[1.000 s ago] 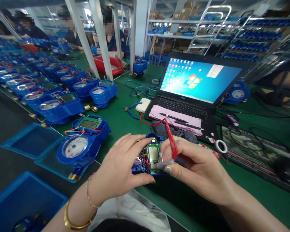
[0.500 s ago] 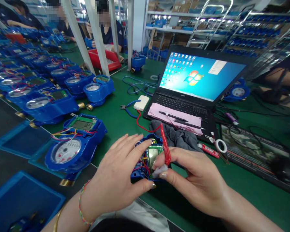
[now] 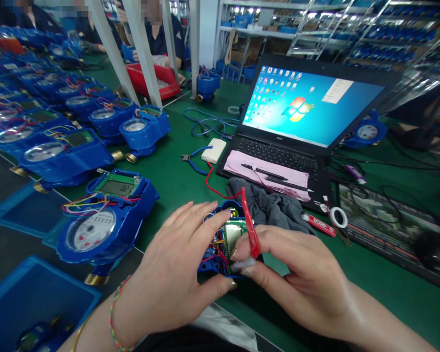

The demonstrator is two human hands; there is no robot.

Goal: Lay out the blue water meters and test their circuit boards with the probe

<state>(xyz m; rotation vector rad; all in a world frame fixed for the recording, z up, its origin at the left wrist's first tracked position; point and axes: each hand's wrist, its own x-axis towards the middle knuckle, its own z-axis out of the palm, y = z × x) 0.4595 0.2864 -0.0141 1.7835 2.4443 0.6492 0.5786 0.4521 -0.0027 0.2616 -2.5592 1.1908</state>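
Blue open meter (image 3: 223, 247) sits on the green table (image 3: 168, 171) just in front of the person, its circuit board exposed, between the two hands. A second earlier, digits showed on its display (image 3: 233, 233); now the right hand (image 3: 302, 274) lies farther over the board, and its fingertips and the pale piece (image 3: 242, 264) cover the display's lower end. That hand pinches the pale piece between thumb and fingers, with the thick red lead (image 3: 251, 227) rising beside the fingertips. The left hand (image 3: 176, 266) is spread over the meter much as before, fingers toward its far side and thumb at its near edge. The whole view has shifted, so the laptop (image 3: 278, 151) stands higher in it.

Counted: one laptop, one pink sheet (image 3: 242, 165) with two dark pens (image 3: 266, 172) on it, one cream box (image 3: 213, 150), one pair of blue-handled cutters (image 3: 198, 166), one grey cloth (image 3: 275, 208), one red marker (image 3: 319, 225), one white ring (image 3: 338, 217) and one mouse (image 3: 434, 252). One neighbouring meter (image 3: 108, 220) lies left of the left hand; the blue meters (image 3: 58, 151) massed beyond are too crowded to count.
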